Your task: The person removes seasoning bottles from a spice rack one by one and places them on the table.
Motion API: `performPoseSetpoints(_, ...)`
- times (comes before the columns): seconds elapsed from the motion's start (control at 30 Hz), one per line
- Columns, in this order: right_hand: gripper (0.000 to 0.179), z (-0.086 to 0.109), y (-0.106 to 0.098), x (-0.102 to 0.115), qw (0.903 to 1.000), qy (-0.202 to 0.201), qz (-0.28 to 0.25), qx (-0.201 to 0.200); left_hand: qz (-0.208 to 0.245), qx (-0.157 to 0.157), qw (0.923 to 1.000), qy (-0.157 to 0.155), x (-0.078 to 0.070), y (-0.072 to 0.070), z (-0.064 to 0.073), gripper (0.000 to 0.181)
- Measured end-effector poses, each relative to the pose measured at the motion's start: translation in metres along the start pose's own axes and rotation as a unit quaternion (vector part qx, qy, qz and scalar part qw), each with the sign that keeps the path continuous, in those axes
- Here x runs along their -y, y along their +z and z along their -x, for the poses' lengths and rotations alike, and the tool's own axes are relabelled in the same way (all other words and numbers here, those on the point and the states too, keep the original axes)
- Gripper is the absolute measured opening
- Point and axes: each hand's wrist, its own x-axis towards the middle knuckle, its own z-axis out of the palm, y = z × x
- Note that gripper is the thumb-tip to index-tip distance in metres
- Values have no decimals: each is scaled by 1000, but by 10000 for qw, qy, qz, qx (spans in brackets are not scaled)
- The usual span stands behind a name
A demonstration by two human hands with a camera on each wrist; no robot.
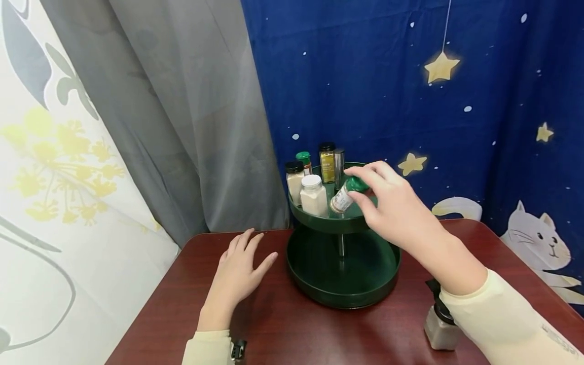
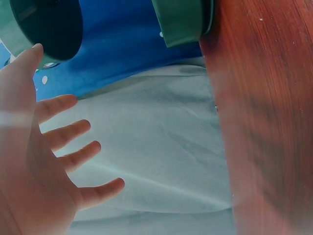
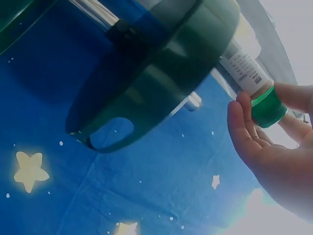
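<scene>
My right hand [image 1: 397,208] pinches a small spice jar [image 1: 341,201] by its green cap, over the upper tier of a dark green two-tier round rack [image 1: 337,224]. The jar leans, its labelled lower end toward the tier; whether its base touches the tray I cannot tell. In the right wrist view, thumb and fingers sit around the green cap [image 3: 269,107], with the white label beyond the tier's rim. Left of the rack, my left hand [image 1: 237,274] hovers by the table with fingers spread and holds nothing; the left wrist view also shows its fingers apart.
On the upper tier stand a white-capped jar [image 1: 315,198], a black-capped jar [image 1: 295,182], another green-capped jar [image 1: 303,158] and a yellow-labelled bottle [image 1: 327,165], around a metal post [image 1: 339,170]. A black-lidded jar [image 1: 440,332] stands on the table beside my right sleeve. Curtains hang behind.
</scene>
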Motion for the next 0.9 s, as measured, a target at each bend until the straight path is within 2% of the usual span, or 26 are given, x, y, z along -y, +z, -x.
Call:
performPoseSetpoints(0.13, 37, 11, -11, 0, 9974, -119, -101, -702, 57, -21, 10000, 12, -2, 1, 0, 68)
performPoseSetpoints(0.23, 40, 26, -18, 2, 9922, 15, -360, -1191, 74, -26, 9999, 70, -4, 1, 0, 67)
performPoseSetpoints(0.43, 49, 61, -23, 8, 9723, 332, -1575, -1695, 38, -51, 9999, 150, -7, 0, -2, 66)
performPoseSetpoints(0.53, 52, 75, -23, 10, 9679, 339, -1845, -1674, -2, -42, 9999, 125, -5, 0, -1, 66)
performPoseSetpoints(0.63, 52, 87, -25, 10, 9765, 255, -1617, -1400, -35, -40, 9999, 116, -4, -1, 1, 64)
performPoseSetpoints(0.77, 59, 99, -30, 7, 9901, -160, -1088, -873, -98, -90, 9997, 189, -4, -3, 2, 62)
performPoseSetpoints(0.9, 63, 102, -33, -2, 9955, -604, -694, -239, -142, -158, 9994, 276, -7, -3, 2, 60)
